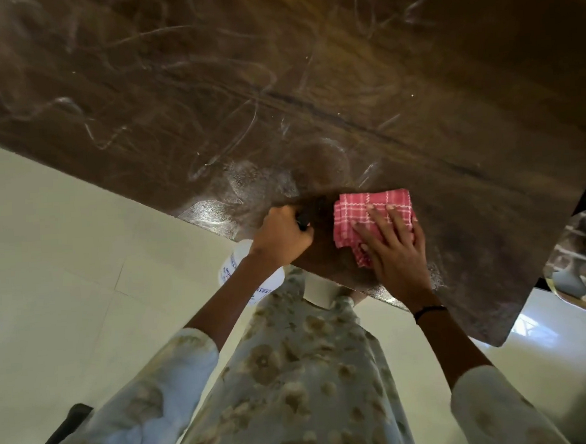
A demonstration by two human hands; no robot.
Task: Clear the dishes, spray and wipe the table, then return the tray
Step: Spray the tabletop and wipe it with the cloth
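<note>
Soft daylight, glare streaks on the table [310, 83] (edges blurred, wide-angle bent).

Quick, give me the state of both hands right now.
Left hand: closed around the spray bottle, at the table edge.
Right hand: open, fingers flat, pressing the red checked cloth onto the table.
</note>
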